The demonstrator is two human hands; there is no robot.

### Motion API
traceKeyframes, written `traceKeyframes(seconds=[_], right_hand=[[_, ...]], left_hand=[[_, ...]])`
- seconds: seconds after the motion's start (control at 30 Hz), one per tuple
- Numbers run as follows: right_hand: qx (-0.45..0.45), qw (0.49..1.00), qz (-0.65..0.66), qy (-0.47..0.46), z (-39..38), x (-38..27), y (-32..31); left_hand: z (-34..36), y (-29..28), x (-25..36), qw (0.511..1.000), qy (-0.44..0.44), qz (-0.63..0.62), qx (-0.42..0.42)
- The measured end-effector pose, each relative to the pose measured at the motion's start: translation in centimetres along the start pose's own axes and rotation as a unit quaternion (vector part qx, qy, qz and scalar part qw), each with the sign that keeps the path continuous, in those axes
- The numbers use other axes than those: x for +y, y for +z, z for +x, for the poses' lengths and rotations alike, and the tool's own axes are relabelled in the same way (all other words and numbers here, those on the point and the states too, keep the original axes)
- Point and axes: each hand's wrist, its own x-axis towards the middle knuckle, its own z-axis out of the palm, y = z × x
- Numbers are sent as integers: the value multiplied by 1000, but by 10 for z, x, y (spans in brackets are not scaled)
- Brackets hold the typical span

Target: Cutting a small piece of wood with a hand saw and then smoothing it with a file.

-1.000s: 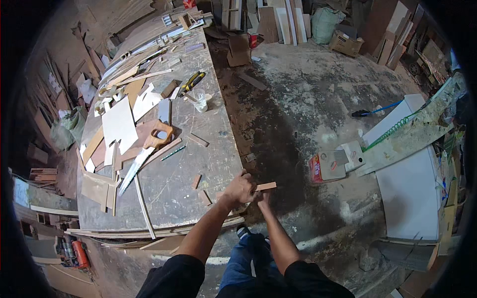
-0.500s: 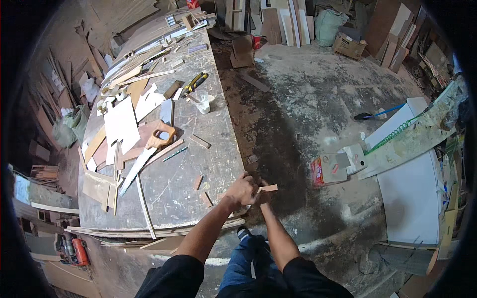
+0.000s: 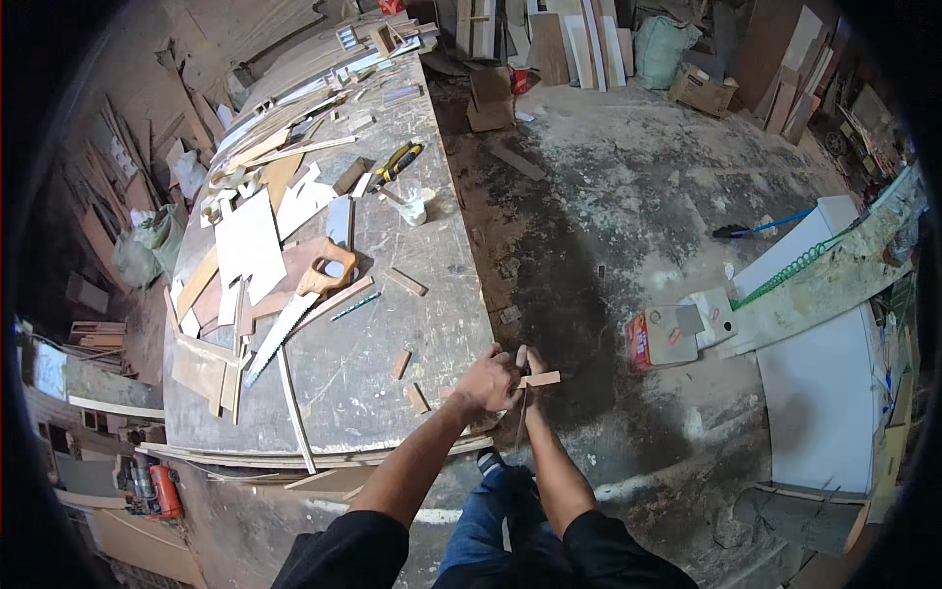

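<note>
Wood strip [image 3: 546, 378] lies across the right hand [image 3: 535, 363], outside the edge of the bench [image 3: 363, 393]; that grip cannot be told. Left hand [image 3: 488, 381] closes, fingers curled, beside it. Slender dark piece [image 3: 521, 422] below has appeared since earlier. Open floor [image 3: 599, 226] extends beyond.

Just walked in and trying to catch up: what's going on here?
A person is working at the corner of a cluttered worktable. The left hand is curled beside a short wooden strip jutting past the edge; the right hand is close against it, its grip unclear. A handsaw and two small wooden blocks lie untouched.
</note>
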Motion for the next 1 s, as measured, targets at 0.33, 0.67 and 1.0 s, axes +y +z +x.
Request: traceKeyframes(seconds=[0.33,0.67,1.0], right_hand=[[-102,986,7,131,-19,18,-4],[-106,986,6,131,-39,31,-11],[-116,952,-179,220,-116,64,-74]], left_hand=[[2,0,1,999,10,39,-27],[3,-2,2,997,-21,32,-67],[2,-4,3,999,-16,2,-51]])
